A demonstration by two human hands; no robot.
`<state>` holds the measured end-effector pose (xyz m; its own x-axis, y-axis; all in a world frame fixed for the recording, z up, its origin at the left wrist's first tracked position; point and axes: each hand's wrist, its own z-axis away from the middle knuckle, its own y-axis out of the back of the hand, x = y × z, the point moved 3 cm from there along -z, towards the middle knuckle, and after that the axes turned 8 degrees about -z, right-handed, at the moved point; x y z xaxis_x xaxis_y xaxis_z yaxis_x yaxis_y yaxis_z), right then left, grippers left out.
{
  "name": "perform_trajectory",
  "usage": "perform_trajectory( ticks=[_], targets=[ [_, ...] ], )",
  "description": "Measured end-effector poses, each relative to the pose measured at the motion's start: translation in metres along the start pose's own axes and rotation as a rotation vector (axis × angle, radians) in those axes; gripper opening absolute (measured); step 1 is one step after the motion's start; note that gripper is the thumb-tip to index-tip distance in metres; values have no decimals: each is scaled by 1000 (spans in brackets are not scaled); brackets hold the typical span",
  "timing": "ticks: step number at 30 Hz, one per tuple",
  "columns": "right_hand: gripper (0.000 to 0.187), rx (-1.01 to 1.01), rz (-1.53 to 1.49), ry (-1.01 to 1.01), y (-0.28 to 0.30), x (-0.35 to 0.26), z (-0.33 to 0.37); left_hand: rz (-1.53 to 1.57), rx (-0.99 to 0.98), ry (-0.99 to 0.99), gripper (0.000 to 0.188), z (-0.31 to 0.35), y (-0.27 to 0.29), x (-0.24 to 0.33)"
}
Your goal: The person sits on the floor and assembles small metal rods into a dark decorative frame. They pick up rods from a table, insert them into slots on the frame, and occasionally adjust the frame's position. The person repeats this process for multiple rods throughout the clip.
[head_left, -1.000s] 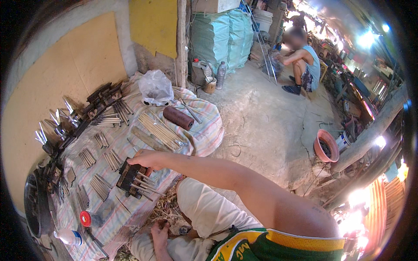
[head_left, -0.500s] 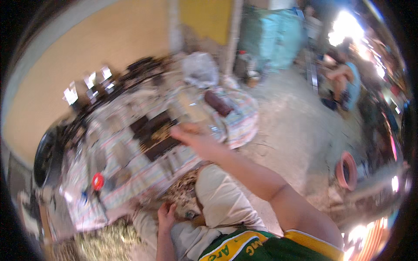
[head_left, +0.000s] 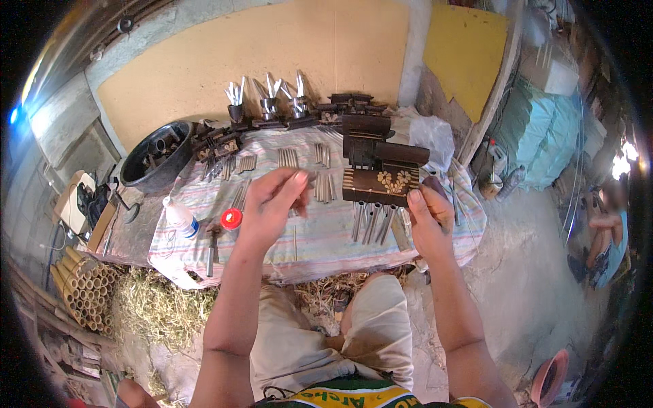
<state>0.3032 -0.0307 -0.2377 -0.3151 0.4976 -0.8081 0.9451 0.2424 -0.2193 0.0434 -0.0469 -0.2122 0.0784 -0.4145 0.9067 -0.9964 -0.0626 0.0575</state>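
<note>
My right hand (head_left: pixel 434 216) grips the right end of a dark brown carved bamboo piece (head_left: pixel 381 185), thumb on its front. Pale flowers and stripes are cut into its face, and stepped dark sections rise behind it. Metal tubes (head_left: pixel 373 224) show just below; whether they hang from it or lie on the cloth I cannot tell. To the left, my left hand (head_left: pixel 275 200) is raised over the cloth, fingers curled in toward the thumb; what they hold, if anything, is hidden. Rows of metal tubes (head_left: pixel 325 187) lie beyond it.
A striped cloth (head_left: pixel 265 262) covers the table. On it are a white bottle (head_left: pixel 180 216), a red round lid (head_left: pixel 231 218) and a hammer-like tool (head_left: pixel 211 251). Behind stand a black basin (head_left: pixel 158 178) and cups of white strips (head_left: pixel 269 105). A person (head_left: pixel 607 234) sits at right.
The view has swung right and steadied. My left hand has risen from my lap to above the table. My right hand, earlier reaching over the dark pieces, now holds the carved bamboo piece up.
</note>
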Motion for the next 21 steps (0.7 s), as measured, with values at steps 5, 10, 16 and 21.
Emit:
perform_trajectory(
  ticks=[5, 10, 16, 21],
  targets=[
    [27, -94, 264, 199, -7, -32, 1, -31, -215, 62, 40, -19, -33, 30],
    [27, -209, 412, 144, -8, -51, -3, 3, -240, -14, 36, -21, -38, 37],
    [31, -235, 244, 174, -16, -66, -21, 59, -208, -116, 29, -33, -37, 51],
    [32, -260, 170, 74, -23, -84, -38, 21, -154, -204, 26, -43, -30, 79]
  ],
)
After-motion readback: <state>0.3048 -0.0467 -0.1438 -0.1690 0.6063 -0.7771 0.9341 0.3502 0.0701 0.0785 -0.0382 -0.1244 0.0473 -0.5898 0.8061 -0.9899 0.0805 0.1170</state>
